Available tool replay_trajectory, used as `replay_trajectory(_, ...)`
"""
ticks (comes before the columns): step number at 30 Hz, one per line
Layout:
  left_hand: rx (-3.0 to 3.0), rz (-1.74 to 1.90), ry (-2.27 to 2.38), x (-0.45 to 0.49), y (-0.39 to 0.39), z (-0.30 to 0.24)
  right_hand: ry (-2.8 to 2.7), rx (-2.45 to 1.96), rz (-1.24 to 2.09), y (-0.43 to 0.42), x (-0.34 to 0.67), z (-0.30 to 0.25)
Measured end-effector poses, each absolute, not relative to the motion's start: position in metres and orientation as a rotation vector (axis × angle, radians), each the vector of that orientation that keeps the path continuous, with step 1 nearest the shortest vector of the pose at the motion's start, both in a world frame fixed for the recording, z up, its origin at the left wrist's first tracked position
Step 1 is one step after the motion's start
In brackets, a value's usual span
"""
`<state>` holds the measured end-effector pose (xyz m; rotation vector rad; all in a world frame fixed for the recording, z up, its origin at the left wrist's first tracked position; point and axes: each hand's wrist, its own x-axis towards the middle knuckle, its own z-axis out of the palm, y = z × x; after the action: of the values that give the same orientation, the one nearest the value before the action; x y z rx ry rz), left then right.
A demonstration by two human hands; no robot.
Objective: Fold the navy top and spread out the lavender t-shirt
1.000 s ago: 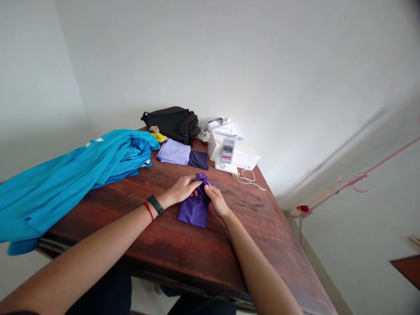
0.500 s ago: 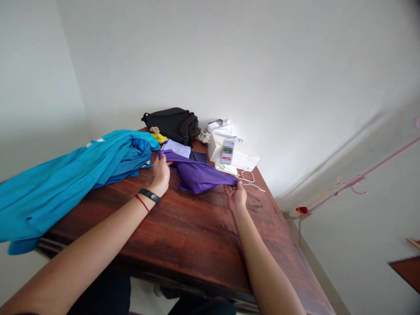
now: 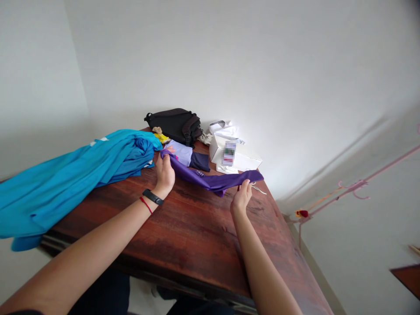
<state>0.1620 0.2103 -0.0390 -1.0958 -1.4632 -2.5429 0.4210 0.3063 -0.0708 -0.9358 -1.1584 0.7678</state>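
Gripping the sagging purple cloth (image 3: 215,182), left hand (image 3: 165,171) and right hand (image 3: 242,196) clamp opposite ends; a low rightward sweep could snag the white cable (image 3: 261,190).

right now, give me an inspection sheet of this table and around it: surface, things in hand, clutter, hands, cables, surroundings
Surface: reddish-brown wooden table, dark patches
In hand: purple cloth, stretched sideways, sagging midway
Clutter: turquoise cloth overhanging the left edge; folded lavender cloth, navy cloth, black bag, white box farther back
Hands: left hand and right hand both grip the purple cloth
Cables: white cable, partly hidden
Surroundings: pale wall; pink rail at right
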Motion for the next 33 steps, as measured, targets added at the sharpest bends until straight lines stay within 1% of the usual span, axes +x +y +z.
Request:
replay_trajectory(2,-1.121,-2.613,-1.449,0.164,0.209,-0.037,-1.193,-0.989,0.584,0.306,0.423,-0.068)
replay_trajectory(4,-1.169,-2.729,-1.457,0.168,0.207,-0.035,-1.225,-0.989,0.504,0.307,0.423,-0.066)
replay_trajectory(7,-1.197,-2.819,-1.481,0.173,0.204,-0.034,-1.274,-0.957,0.579,0.306,0.423,-0.067)
replay_trajectory(10,-1.289,-2.762,-1.529,0.175,0.200,-0.033,-1.267,-0.976,0.652,0.304,0.422,-0.069)
replay_trajectory(12,-1.480,-2.679,-1.637,0.176,0.196,-0.033,-1.252,-0.973,0.670,0.303,0.421,-0.070)
replay_trajectory(14,-1.746,-2.502,-1.773,0.180,0.193,-0.034,-1.252,-0.959,0.692,0.302,0.420,-0.069)
replay_trajectory(16,-1.982,-2.244,-1.865,0.184,0.189,-0.036,-1.283,-0.962,0.715,0.301,0.419,-0.068)
replay_trajectory(19,-2.192,-1.870,-1.988,0.191,0.185,-0.041,-1.431,-0.986,0.756,0.299,0.417,-0.068)
replay_trajectory(22,-2.175,-1.579,-2.166,0.195,0.184,-0.042,-1.618,-1.004,0.836,0.294,0.415,-0.069)
replay_trajectory(28,-1.969,-1.409,-2.302,0.188,0.190,-0.044,-1.622,-1.015,1.029,0.292,0.414,-0.074)
replay_trajectory(31,-2.062,-1.094,-2.426,0.184,0.192,-0.051,-1.647,-1.126,1.035,0.299,0.415,-0.077)
replay_trajectory(33,-2.099,-0.897,-2.413,0.185,0.192,-0.057,-1.719,-1.191,1.000,0.303,0.416,-0.079)
